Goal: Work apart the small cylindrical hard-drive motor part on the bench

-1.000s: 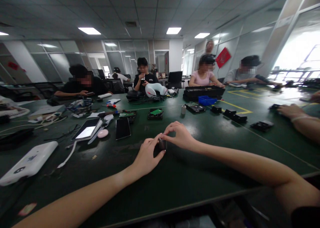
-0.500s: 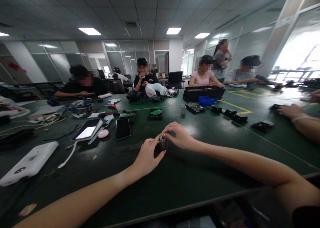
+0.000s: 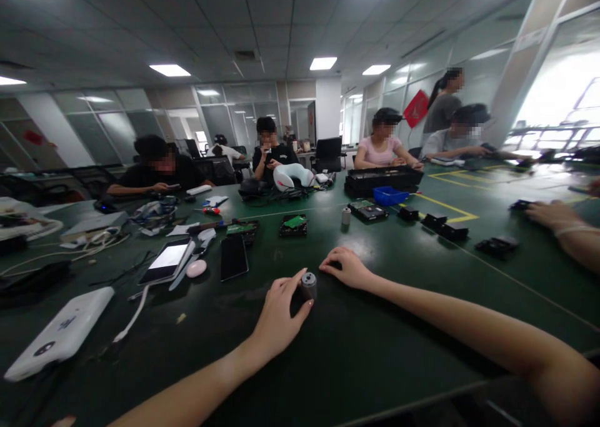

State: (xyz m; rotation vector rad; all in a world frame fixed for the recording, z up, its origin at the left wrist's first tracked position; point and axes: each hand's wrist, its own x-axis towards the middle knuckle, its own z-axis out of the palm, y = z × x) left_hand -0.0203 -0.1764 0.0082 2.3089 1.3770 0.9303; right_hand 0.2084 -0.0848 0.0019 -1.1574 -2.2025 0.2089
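Observation:
A small grey metal cylinder with a dark hole in its top stands upright on the green table. My left hand is closed round its left side, thumb in front and fingers behind. Just to the right of the cylinder, apart from it, my right hand is low over the table with thumb and fingertips pressed together. Whether anything small is between those fingertips I cannot make out. A second metal cylinder stands farther back, beside a hard drive.
Left of my hands lie a dark phone, a tablet with a lit screen, a pink oval object and a white device. Behind are a green circuit board and a blue bin. A co-worker's hand is at right.
My right hand has come off the top of the cylinder and moved to the right. My left hand stays round the cylinder. The view has tilted slightly.

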